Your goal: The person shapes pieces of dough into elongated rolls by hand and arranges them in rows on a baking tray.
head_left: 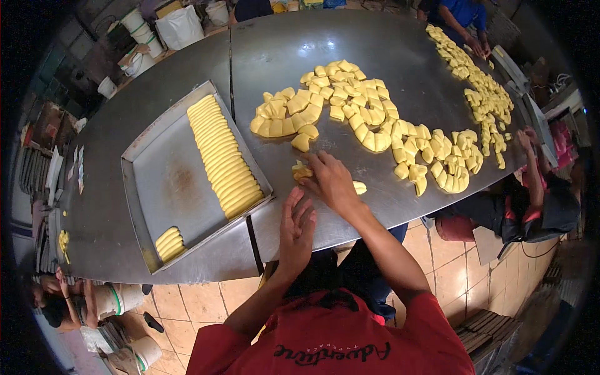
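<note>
My right hand [332,180] is over the steel table, its fingers curled down onto a small piece of yellow dough [300,170]. Part of that piece is hidden under the fingers. My left hand [296,232] is held just nearer to me, with nothing in it and its fingers extended. Beside my right wrist lies a short, smooth dough piece [359,187]. Ahead of my hands, cut chunks of yellow dough [284,119] are heaped in a winding band. To the left is a metal tray [172,165] with a long row of dough rolls [225,159] and a short row [169,244] in its near corner.
More dough chunks [478,87] spread along the right side of the table [269,53]. A person in blue [459,19] works at the far right, another person [537,194] at the near right. White buckets [140,37] stand beyond the far left edge.
</note>
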Motion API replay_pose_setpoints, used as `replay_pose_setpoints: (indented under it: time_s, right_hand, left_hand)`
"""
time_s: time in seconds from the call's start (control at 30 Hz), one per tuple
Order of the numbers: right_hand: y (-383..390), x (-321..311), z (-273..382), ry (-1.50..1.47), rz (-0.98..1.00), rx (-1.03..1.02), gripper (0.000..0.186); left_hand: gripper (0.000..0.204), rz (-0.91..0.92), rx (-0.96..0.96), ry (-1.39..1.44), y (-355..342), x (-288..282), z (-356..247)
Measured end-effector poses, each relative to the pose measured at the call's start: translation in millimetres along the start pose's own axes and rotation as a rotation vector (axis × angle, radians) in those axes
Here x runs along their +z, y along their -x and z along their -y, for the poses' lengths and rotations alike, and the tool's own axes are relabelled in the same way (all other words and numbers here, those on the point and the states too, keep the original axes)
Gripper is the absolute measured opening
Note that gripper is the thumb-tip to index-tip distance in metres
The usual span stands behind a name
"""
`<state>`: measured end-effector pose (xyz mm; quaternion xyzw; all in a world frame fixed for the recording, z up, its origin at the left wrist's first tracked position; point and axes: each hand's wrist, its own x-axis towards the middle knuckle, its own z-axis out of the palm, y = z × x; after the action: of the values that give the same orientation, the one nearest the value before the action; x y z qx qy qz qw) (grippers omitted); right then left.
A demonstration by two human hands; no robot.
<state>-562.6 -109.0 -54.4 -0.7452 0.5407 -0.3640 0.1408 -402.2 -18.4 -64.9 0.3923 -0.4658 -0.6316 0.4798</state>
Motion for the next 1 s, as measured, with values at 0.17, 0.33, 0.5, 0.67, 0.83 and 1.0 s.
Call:
replay_pose_setpoints:
  time_s: [0.17,0.33,0.5,0.67,0.83,1.0]
  right_hand:
    - [2.9,-7.4,2.7,-0.223,0.055,0.026,0.036]
    - [33.0,-59.7,29.1,-0.282,0.071,-0.006,0.043]
    - [56.5,-79.0,36.9,-0.266,0.03,-0.071,0.043]
    - [72.0,-88.8,32.8,-0.258,-0.185,0.051,0.037]
    - [78.8,-102.3,38.9,-0.274,-0.16,0.181,0.034]
    - [85.6,-95.7,25.9,-0.411,-0.188,0.1,0.025]
  left_hand:
    - [0.063,-0.144,-0.183,0.39,-8.9,4.6,6.0]
    - [0.054,-0.039,-0.231,0.405,-17.2,-18.8,-5.5]
    - [0.035,0.039,-0.187,0.215,-33.1,3.6,-35.7]
    - [0.036,0.082,-0.102,0.313,-39.1,26.9,-30.5]
    - [0.027,0.234,0.01,-0.034,-36.1,29.6,-37.9]
    - [0.032,0.186,-0.139,0.142,-41.3,34.5,-23.1]
